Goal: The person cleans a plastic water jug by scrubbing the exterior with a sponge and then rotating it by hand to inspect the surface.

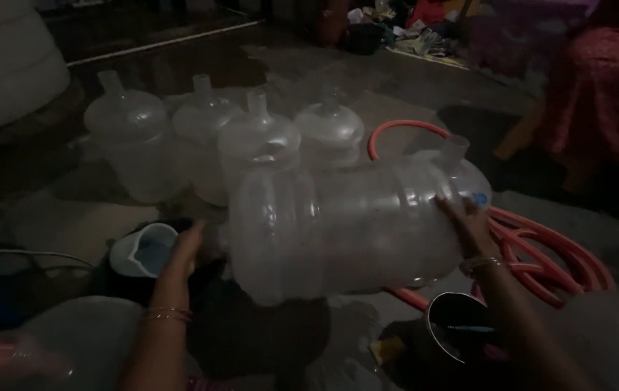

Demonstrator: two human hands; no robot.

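Water jug [345, 224], a large clear plastic one, lies on its side in the middle of the scene, held up between our two hands above the wet floor [56, 210]. Our left hand [186, 250] presses against the jug's flat base at the left end, its fingers [195, 235] spread open on the plastic rather than curled around anything, with thin bangles on the wrist. Our right hand [465, 221] lies on the jug's shoulder at the right end, its fingers [448, 206] flat and open against the curved wall just below the short neck, which points up and to the right; a bangle sits on that wrist too. Just left of our left hand stands a pale blue plastic mug [146, 250]. Near our right forearm sits a round metal bowl [458, 322] with a dark inside. Behind the jug's right end, an orange hose [541, 253] lies coiled on the floor and loops away to the far side. Farther off, four more clear jugs [222, 137] stand upright in a row, necks up, close together. At the far right we see red patterned cloth [606, 94], and a heap of mixed clutter [403, 29] lies at the far edge of the dim room.
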